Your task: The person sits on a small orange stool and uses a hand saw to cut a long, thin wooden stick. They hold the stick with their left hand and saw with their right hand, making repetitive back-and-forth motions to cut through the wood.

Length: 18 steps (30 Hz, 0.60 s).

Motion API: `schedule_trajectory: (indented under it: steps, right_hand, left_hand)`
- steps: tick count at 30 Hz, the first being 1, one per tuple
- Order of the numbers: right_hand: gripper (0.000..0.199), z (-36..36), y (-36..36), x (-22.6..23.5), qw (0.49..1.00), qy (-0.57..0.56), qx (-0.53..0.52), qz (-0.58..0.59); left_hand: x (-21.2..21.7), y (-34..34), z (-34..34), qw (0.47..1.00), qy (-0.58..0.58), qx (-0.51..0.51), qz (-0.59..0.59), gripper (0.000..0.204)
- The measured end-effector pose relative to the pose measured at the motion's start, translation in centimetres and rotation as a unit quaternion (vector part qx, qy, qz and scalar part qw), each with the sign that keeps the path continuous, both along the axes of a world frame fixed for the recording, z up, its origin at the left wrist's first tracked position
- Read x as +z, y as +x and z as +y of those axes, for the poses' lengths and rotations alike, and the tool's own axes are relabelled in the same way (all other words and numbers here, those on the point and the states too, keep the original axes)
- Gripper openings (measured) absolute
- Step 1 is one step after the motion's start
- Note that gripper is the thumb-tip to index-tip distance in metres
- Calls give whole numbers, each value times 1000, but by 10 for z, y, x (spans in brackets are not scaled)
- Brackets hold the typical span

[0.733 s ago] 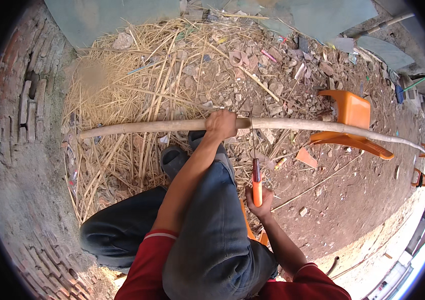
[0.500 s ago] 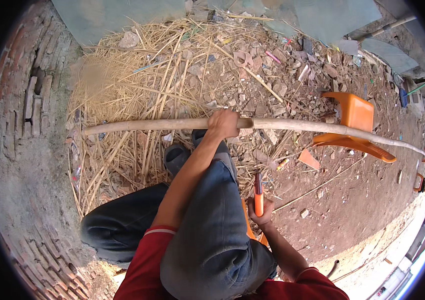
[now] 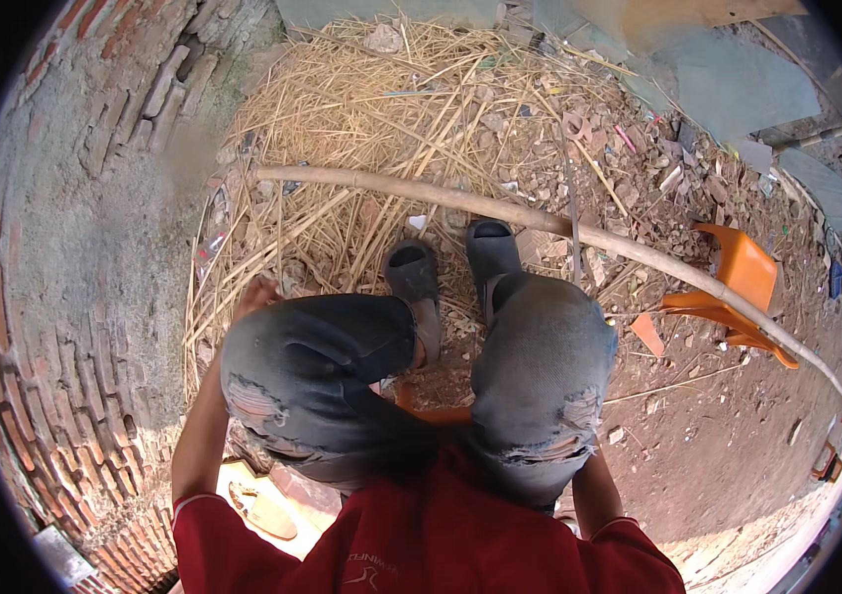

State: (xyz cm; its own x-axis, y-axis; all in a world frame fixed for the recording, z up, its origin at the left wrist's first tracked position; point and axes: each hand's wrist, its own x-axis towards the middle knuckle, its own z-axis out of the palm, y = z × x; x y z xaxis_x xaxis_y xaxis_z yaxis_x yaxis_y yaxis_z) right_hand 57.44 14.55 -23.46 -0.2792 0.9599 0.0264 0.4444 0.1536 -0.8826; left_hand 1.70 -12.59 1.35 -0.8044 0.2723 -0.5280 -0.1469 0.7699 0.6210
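Note:
A long pale bamboo pole slants across the scene beyond my feet, its left end over the straw and its right part on an overturned orange plastic stool. Neither of my hands is on it. Beside my bent left knee, my left hand shows partly, its fingers loosely apart with nothing visible in them. My right hand is hidden behind my right knee; only the forearm shows. Crossing the pole above that knee is a thin dark strip, blade-like; its lower end is hidden.
A worn brick wall rises close on my left. Straw and broken rubble cover the ground ahead. My grey clogs stand near the pole. A sandal lies behind my left arm.
My left hand has let go of the pole and moved back to the left, beside my knee. My right hand and the orange-handled tool it held have gone out of sight. The view has shifted.

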Motion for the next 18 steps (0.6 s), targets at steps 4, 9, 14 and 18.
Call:
schedule_trajectory:
  steps: [4, 9, 14, 18]
  right_hand:
    - [9, -18, 18, 40, 998, -43, -25, -44]
    - [9, -56, 22, 73, 987, -84, -67, -118]
    - [8, -95, 26, 106, 970, -129, -118, -171]
    - [8, -119, 17, 134, 967, -142, -138, -162]
  left_hand:
    - [-142, 156, -111, 960, -62, 125, -243, 48]
    - [-162, 214, -117, 933, -69, 185, -300, 47]
    - [-160, 213, -109, 925, -93, 207, -306, 46]
    - [-155, 189, -94, 936, -82, 174, -294, 46]
